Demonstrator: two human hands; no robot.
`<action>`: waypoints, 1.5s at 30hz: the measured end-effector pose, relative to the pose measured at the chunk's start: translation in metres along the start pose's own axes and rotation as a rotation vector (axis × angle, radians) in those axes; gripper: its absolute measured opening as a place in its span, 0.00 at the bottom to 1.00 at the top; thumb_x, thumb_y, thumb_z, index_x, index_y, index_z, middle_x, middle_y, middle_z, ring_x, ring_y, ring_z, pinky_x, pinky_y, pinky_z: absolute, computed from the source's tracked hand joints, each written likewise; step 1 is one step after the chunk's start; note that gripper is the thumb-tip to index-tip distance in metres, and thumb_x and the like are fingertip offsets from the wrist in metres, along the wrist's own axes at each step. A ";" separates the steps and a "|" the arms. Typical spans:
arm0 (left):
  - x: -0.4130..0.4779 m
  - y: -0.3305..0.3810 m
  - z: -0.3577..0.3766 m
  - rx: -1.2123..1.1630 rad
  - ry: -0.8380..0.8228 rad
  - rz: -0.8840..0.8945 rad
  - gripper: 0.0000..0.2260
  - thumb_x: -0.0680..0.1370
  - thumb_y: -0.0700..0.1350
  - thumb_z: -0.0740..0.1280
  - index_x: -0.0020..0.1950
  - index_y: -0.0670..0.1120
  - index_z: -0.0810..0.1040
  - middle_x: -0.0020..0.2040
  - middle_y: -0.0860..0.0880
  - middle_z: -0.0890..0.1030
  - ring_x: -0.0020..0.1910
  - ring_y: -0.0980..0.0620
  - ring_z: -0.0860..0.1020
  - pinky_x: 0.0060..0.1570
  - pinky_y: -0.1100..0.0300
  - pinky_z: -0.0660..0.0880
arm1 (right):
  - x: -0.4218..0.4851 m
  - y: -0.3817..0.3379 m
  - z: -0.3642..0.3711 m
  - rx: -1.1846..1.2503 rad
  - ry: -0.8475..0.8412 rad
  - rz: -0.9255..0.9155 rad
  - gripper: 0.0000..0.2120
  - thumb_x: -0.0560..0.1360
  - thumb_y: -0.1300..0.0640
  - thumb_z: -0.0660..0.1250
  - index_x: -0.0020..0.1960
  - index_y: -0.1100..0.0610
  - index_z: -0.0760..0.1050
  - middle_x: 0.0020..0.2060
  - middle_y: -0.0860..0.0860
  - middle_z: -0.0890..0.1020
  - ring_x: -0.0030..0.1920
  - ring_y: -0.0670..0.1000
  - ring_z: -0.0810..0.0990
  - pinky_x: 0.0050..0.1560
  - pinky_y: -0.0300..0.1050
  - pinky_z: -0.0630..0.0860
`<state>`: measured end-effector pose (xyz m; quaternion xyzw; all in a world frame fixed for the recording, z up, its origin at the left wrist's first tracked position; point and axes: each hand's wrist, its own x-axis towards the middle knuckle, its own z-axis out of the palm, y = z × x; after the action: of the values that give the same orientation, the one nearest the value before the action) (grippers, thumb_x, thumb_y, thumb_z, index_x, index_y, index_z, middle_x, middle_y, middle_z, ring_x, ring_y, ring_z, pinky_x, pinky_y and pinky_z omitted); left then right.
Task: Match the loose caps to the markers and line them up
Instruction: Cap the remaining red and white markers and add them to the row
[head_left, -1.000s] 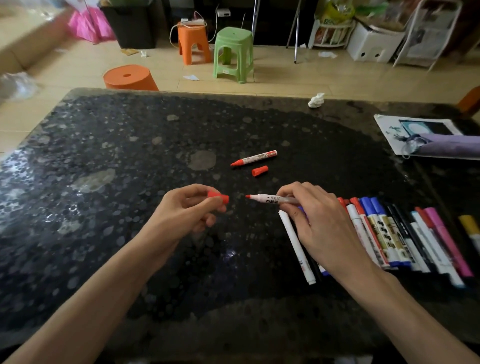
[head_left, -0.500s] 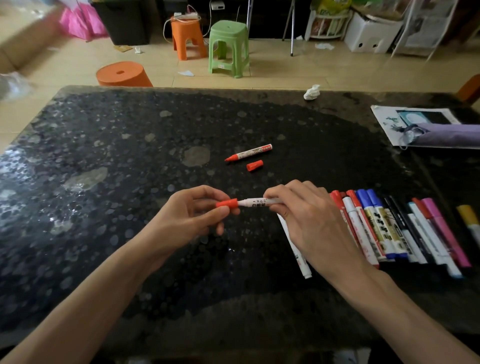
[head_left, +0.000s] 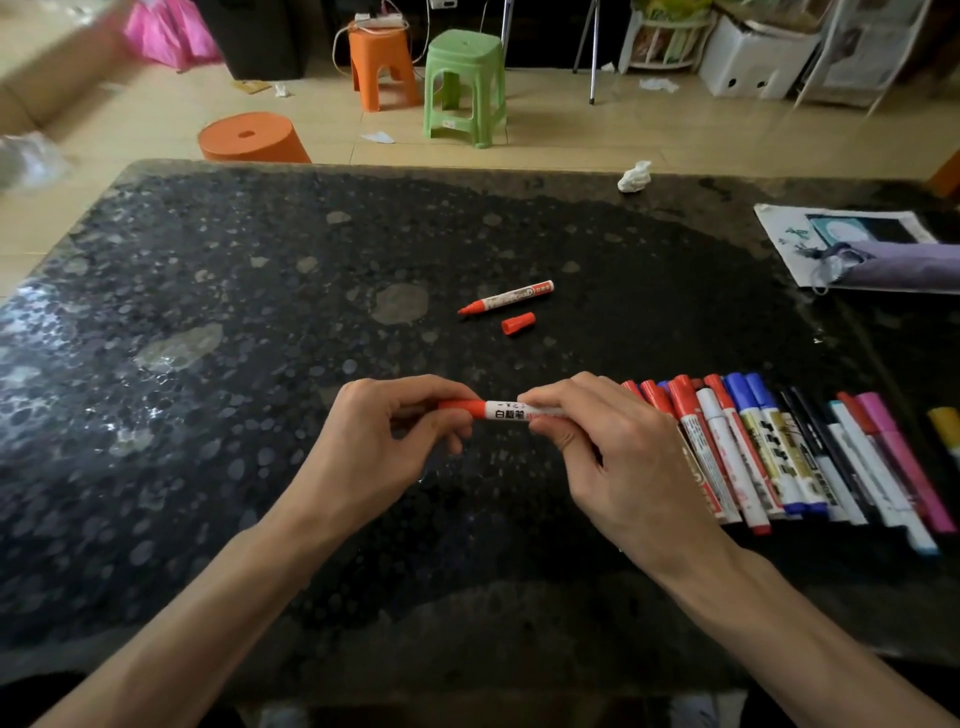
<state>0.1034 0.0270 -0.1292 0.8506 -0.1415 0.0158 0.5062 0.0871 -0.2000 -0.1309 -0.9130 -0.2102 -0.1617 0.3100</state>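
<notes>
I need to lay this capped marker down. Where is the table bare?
Bare: the left half of the table, left of the left hand; also the strip between the held marker and the uncapped marker with its loose cap. Crowded: the right side, where the marker row lies by the right hand, paper and a pouch beyond.
</notes>
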 end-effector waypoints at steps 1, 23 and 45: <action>0.000 0.000 0.001 -0.013 0.001 -0.010 0.08 0.80 0.37 0.70 0.52 0.49 0.87 0.38 0.51 0.86 0.37 0.54 0.85 0.39 0.68 0.78 | -0.001 0.000 0.001 0.006 0.003 0.005 0.10 0.81 0.56 0.66 0.59 0.55 0.82 0.49 0.45 0.82 0.49 0.44 0.79 0.49 0.42 0.77; 0.015 -0.012 0.015 -0.052 0.008 -0.047 0.14 0.82 0.38 0.68 0.65 0.51 0.78 0.52 0.52 0.85 0.45 0.51 0.86 0.52 0.43 0.82 | -0.013 0.024 -0.034 -0.285 -0.049 0.354 0.03 0.78 0.49 0.71 0.49 0.47 0.79 0.44 0.42 0.77 0.46 0.44 0.75 0.44 0.39 0.69; 0.014 -0.011 0.027 0.019 -0.036 -0.101 0.07 0.82 0.44 0.68 0.54 0.54 0.83 0.46 0.53 0.87 0.44 0.54 0.86 0.39 0.61 0.81 | -0.020 0.056 -0.058 -0.537 -0.045 0.532 0.11 0.82 0.45 0.66 0.61 0.49 0.75 0.50 0.47 0.80 0.50 0.49 0.80 0.45 0.42 0.69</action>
<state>0.1169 0.0052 -0.1494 0.8615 -0.1076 -0.0239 0.4957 0.0880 -0.2826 -0.1238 -0.9878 0.0775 -0.1046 0.0859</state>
